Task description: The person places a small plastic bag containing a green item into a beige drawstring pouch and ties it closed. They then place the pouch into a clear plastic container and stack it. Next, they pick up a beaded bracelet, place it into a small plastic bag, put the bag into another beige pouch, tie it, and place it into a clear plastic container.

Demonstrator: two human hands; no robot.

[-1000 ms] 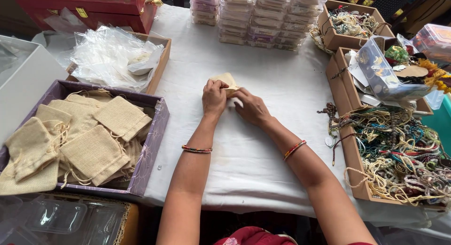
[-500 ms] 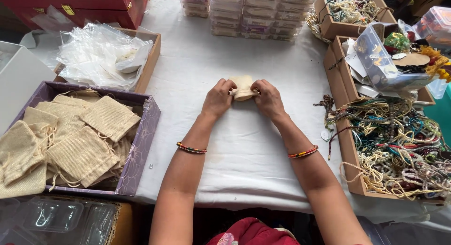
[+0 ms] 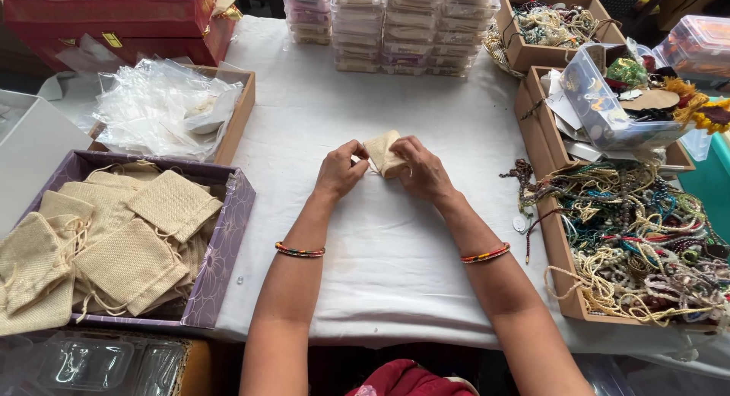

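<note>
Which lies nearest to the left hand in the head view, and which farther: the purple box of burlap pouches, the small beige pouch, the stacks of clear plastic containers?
1. The small beige pouch, touching the left hand, held between both hands.
2. The purple box of burlap pouches, off to the left.
3. The stacks of clear plastic containers, at the table's far edge.

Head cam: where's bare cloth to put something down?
Free: white cloth between the forearms, and the strip between the hands and the stacked clear boxes. Crowded: purple pouch box at left, bead trays at right. Both hands hold a small pouch.
</note>
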